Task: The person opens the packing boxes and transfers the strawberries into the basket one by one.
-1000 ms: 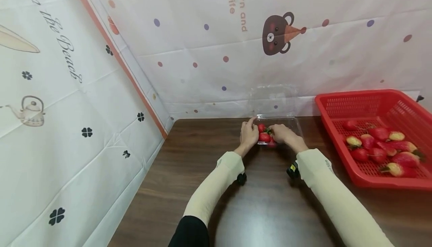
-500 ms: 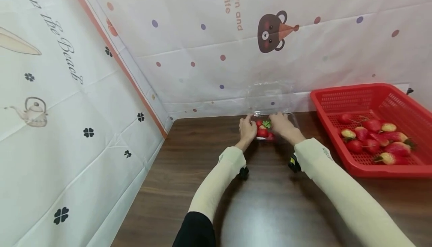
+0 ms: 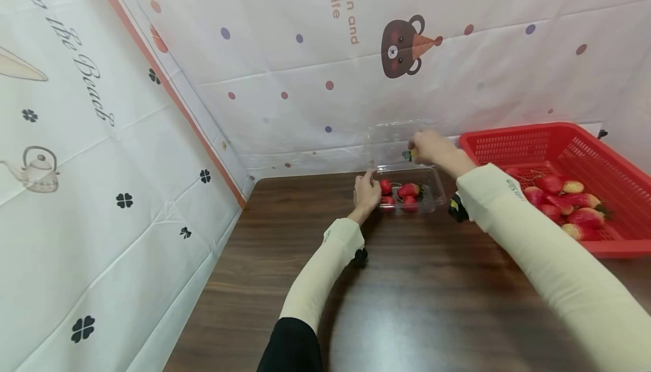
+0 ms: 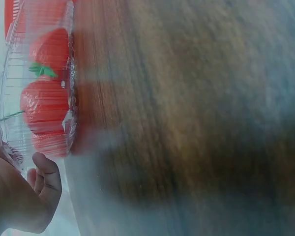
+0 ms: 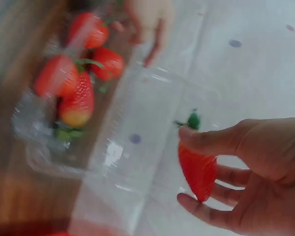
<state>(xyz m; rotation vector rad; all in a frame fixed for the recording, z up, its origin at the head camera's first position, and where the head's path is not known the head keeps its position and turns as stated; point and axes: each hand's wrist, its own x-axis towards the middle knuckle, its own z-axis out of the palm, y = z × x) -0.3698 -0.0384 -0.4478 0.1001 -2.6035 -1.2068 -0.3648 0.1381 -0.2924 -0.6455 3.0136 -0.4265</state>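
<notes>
A clear plastic clamshell box [image 3: 438, 202] stands at the table's back edge with several red strawberries [image 3: 408, 190] in it. Its hinged lid [image 3: 389, 134] is raised against the wall cloth. My left hand [image 3: 366, 194] grips the box's left side; the left wrist view shows the thumb and curled fingers at that end of the box [image 4: 71, 93]. Above the box's right part, my right hand [image 3: 434, 148] holds one strawberry [image 5: 199, 169] between thumb and fingers, green leaves up and tip down in the right wrist view. In the head view the hand mostly covers that strawberry.
A red perforated basket [image 3: 549, 134] with several more strawberries [image 3: 585, 217], some pale-ended, sits to the right of the box. Brown wooden table [image 3: 386, 304] surface extends in front. Printed white cloth [image 3: 285, 33] hangs behind and along the left.
My right hand has lifted out of the box, up and toward the back, with a strawberry in its fingers. My left hand stays at the box's left side. The head view has shifted slightly.
</notes>
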